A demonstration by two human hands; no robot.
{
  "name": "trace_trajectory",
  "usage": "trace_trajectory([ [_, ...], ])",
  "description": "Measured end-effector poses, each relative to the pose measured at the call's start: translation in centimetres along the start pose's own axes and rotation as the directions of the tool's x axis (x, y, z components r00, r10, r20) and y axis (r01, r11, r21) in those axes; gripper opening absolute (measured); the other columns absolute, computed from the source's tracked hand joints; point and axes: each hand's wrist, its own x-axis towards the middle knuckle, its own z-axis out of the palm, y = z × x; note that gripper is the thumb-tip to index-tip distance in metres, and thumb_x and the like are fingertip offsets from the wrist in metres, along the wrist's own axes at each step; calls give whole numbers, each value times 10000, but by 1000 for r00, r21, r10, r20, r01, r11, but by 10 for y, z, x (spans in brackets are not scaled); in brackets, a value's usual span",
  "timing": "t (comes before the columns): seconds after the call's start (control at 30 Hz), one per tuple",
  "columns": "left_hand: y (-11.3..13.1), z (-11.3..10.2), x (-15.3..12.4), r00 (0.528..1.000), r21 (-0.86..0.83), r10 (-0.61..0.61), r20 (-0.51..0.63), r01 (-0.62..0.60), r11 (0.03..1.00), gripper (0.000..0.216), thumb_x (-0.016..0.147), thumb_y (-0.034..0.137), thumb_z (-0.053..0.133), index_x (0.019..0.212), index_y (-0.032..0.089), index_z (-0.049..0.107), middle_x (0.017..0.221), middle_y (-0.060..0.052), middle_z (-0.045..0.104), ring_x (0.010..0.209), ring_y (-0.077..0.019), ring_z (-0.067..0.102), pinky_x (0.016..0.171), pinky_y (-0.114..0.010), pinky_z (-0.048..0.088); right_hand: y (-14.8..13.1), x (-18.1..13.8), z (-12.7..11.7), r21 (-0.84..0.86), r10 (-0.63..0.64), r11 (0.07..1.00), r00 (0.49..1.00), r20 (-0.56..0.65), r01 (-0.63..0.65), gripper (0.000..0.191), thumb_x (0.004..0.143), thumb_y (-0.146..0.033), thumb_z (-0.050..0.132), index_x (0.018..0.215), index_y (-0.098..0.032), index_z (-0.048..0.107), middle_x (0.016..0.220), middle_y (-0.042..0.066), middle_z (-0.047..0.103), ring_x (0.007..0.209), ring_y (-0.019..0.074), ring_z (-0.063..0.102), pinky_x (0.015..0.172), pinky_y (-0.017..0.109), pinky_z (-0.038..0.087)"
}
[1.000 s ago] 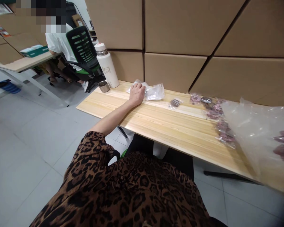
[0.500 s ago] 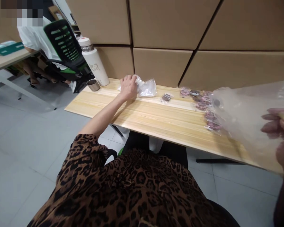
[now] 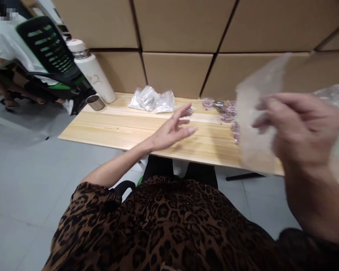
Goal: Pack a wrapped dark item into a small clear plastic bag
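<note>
Fingers (image 3: 183, 111) of the left hand (image 3: 172, 130) were spread apart, empty, above the wooden table (image 3: 107, 128). I saw the right hand (image 3: 296, 128), blurred, pinched shut on a clear plastic bag (image 3: 254, 124) held up over the table's right part. Crumpled bags (image 3: 152, 99) lay near the white flask (image 3: 92, 71).

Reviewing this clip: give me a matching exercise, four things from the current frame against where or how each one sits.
Things:
1. white bottle
2. metal cup
3. left hand
4. clear bag

States:
A. open, fingers spread above the table
B. held up in the right hand
C. standing against the cardboard boxes
D. on the table's corner, beside the bottle

Pairs: 1-C, 2-D, 3-A, 4-B
</note>
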Motion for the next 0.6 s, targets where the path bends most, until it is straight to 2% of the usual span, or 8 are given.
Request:
trace_trajectory([
  [0.07, 10, 35, -19, 989, -264, -87, 120, 116, 957, 1050, 844, 687, 923, 1726, 360, 455, 1716, -194, 555, 1553, -461, 584, 1234, -655, 509, -21, -2, 40, 39, -40, 999, 995, 91, 36, 171, 1054, -348, 700, 998, -230, 810, 806, 16, 737, 621, 138, 644, 542, 311, 490],
  [0.13, 17, 60, -31, 975, -420, -134, 178, 199, 885, 1086, 836, 668, 943, 1739, 357, 426, 1738, -186, 540, 1588, -452, 563, 1254, -635, 518, -27, -11, 72, 104, -33, 995, 967, 253, 7, 231, 1088, -389, 642, 1070, -225, 803, 1003, 47, 799, 768, 163, 714, 667, 344, 606],
  [0.23, 18, 76, -42, 971, -548, -239, 17, 209, 810, 905, 917, 612, 895, 1666, 291, 502, 1644, -157, 647, 1540, -374, 631, 1262, -543, 551, -23, -27, 93, 189, -70, 981, 861, 504, -31, 306, 1113, -407, 594, 1199, -218, 818, 1200, 82, 810, 1058, 217, 767, 942, 408, 674],
  [0.3, 13, 72, -51, 934, -591, -335, -125, 201, 781, 768, 955, 551, 864, 1592, 244, 565, 1510, -147, 746, 1395, -329, 739, 1177, -496, 624, -18, -31, 90, 239, -47, 964, 811, 584, -117, 325, 1115, -400, 605, 1278, -216, 818, 1291, 94, 801, 1086, 220, 775, 953, 408, 684],
  [0.37, 7, 59, -66, 878, -608, -436, -198, 239, 757, 715, 950, 469, 867, 1554, 204, 593, 1387, -150, 810, 1166, -283, 828, 1018, -444, 697, -12, -27, 77, 247, 7, 953, 824, 566, -177, 314, 1112, -404, 639, 1305, -235, 819, 1287, 87, 803, 983, 201, 777, 844, 389, 696],
  [0.47, 2, 33, -95, 809, -594, -533, -250, 306, 744, 817, 880, 351, 924, 1590, 170, 562, 1242, -142, 853, 827, -197, 828, 780, -347, 710, 4, -4, 53, 202, 30, 973, 926, 377, -114, 250, 1084, -420, 718, 1226, -251, 836, 1149, 77, 814, 862, 201, 746, 744, 402, 679],
  [0.53, 0, 20, -113, 798, -567, -539, -272, 320, 759, 935, 835, 305, 963, 1643, 180, 510, 1162, -113, 860, 708, -160, 796, 692, -302, 683, 23, 15, 47, 107, 47, 991, 963, 264, -78, 230, 1069, -442, 736, 1150, -251, 837, 1080, 84, 812, 860, 230, 741, 791, 452, 680],
  [0.6, -2, 12, -125, 803, -536, -532, -269, 334, 775, 987, 823, 283, 979, 1671, 197, 481, 1080, -77, 848, 670, -153, 788, 649, -274, 656, 45, 32, 54, -66, 97, 995, 945, 313, -80, 261, 1070, -456, 698, 1147, -242, 826, 1103, 105, 817, 937, 280, 761, 900, 531, 682],
])
